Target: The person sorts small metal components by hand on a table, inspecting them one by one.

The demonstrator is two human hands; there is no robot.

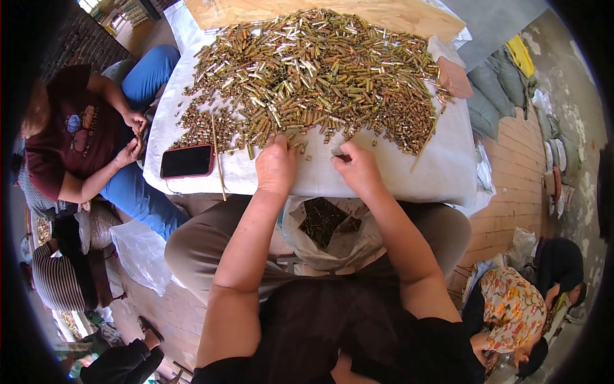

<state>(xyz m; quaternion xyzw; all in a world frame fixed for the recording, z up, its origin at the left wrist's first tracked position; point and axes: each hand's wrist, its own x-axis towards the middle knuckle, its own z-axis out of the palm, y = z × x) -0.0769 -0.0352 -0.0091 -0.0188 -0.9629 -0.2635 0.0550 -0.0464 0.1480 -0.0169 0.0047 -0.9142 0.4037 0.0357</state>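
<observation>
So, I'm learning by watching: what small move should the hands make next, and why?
Perhaps the left hand should pick up a small metal piece on the white cloth: it lies loose between that hand and the right hand, just off the pile.

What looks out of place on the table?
The phone, near the left front corner of the table: an odd item beside the heap of small metal pieces. Nothing looks clearly damaged.

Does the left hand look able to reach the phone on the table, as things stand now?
Probably yes: the phone lies near the left hand, and only a thin stick seems to be between them.
</observation>
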